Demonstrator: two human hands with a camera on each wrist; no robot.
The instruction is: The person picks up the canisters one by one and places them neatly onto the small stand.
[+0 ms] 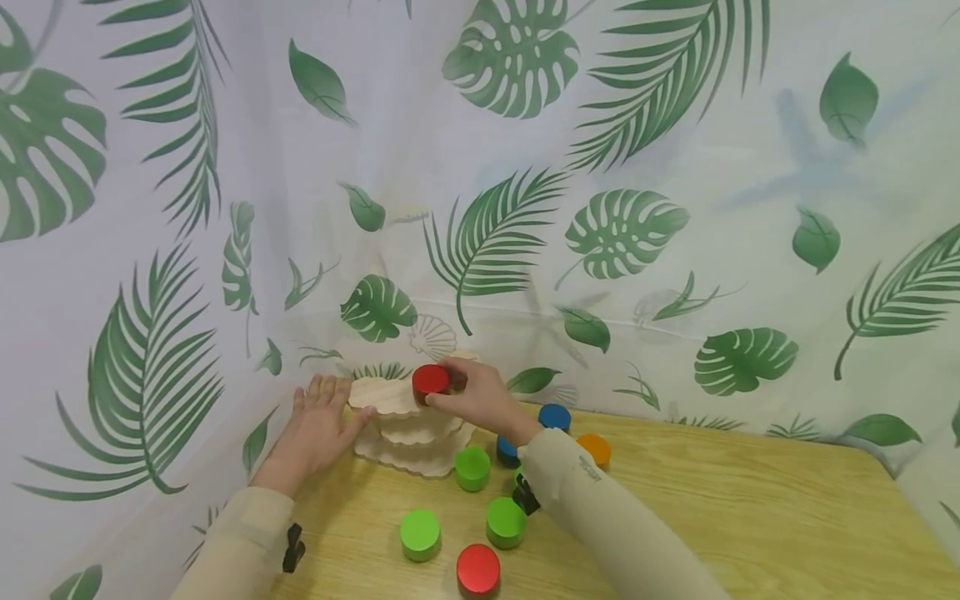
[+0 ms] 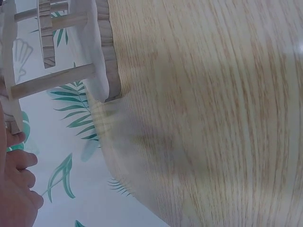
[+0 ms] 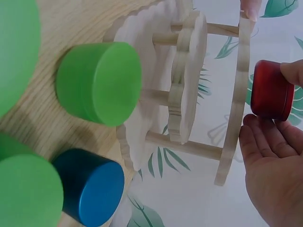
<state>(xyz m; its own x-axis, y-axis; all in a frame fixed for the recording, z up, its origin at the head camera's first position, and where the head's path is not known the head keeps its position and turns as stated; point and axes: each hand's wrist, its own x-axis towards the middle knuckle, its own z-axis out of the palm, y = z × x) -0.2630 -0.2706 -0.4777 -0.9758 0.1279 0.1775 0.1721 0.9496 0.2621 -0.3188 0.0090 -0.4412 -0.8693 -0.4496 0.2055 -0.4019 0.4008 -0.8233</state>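
My right hand (image 1: 480, 393) pinches a small red round tin (image 3: 271, 90) between thumb and fingers. The tin hangs close over the top tier of a wooden stand (image 1: 408, 454), and my fingertips are right at that board. The stand has three scallop-edged tiers on round posts. At its left end, my left hand (image 1: 321, 425) holds the top board, thumb along the front edge and fingers past the left end. In the left wrist view, its fingers (image 2: 21, 177) sit by the board's end. A green round tin (image 3: 99, 82) stands just in front of the bottom tier.
Several more tins are scattered on the wooden table (image 1: 750, 517): a red one (image 1: 478, 570), a green one (image 1: 420, 533), another green one (image 1: 506, 522), a blue one (image 1: 555, 417) and an orange one (image 1: 594, 450). A leaf-patterned curtain (image 1: 487, 150) rises behind and left of the stand.
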